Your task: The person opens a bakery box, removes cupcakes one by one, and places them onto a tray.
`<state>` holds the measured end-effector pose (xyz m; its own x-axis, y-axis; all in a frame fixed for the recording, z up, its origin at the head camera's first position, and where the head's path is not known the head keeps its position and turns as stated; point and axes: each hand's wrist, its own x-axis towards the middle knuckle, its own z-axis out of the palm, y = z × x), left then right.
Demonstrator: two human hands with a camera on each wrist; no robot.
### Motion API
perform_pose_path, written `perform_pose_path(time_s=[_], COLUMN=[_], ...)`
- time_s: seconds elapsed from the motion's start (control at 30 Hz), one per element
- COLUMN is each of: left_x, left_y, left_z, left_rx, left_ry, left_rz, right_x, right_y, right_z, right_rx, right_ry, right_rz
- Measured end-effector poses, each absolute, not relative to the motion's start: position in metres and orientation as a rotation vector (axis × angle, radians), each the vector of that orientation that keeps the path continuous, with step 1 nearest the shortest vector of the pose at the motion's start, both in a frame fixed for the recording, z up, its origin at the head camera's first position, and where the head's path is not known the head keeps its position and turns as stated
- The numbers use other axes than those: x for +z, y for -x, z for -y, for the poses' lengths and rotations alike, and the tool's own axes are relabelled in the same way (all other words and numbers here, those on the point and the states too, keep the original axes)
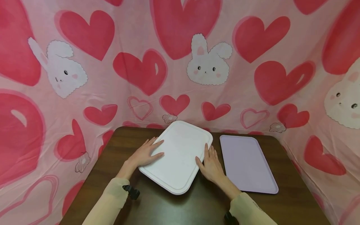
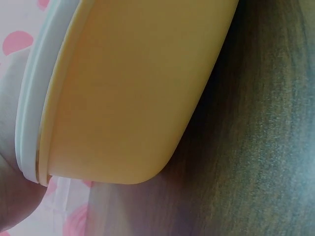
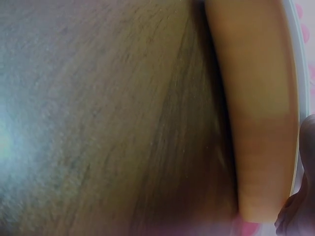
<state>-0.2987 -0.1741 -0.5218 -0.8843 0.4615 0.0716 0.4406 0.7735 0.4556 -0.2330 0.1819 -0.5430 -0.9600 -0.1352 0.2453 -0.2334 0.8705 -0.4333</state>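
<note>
A rectangular box (image 2: pixel 133 93) with yellow-orange sides stands on the wooden table, turned at an angle. Over its rim lies a white lid (image 1: pixel 177 156) with rounded corners, which hides the inside. My left hand (image 1: pixel 144 154) rests on the lid's left edge, fingers spread and mostly straight, with the thumb on top. At the right edge my right hand (image 1: pixel 211 165) lays its thumb and extended fingers against the lid. From the right wrist, the box's side (image 3: pixel 261 113) shows below the lid, with part of the hand beside it.
Right of the box, a flat lilac tray (image 1: pixel 247 164) lies on the dark brown table (image 1: pixel 292 200). Behind and around the table hangs a pink cloth (image 1: pixel 180 87) printed with hearts and rabbits.
</note>
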Motion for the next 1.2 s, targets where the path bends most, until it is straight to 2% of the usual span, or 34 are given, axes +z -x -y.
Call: perform_pose_path(time_s=[0.63,1.2], left_x=[-0.52,-0.523], left_y=[0.285,0.273], left_z=[0.182,0.187], left_rx=[0.726,0.751], left_ry=[-0.674,-0.724], left_rz=[-2.922,-2.901], right_x=[-0.537,-0.535], right_y=[0.254,0.276], right_z=[-0.195,-0.211], right_rx=[0.725,0.837], right_ry=[-0.461,-0.651], right_rz=[2.892,2.864])
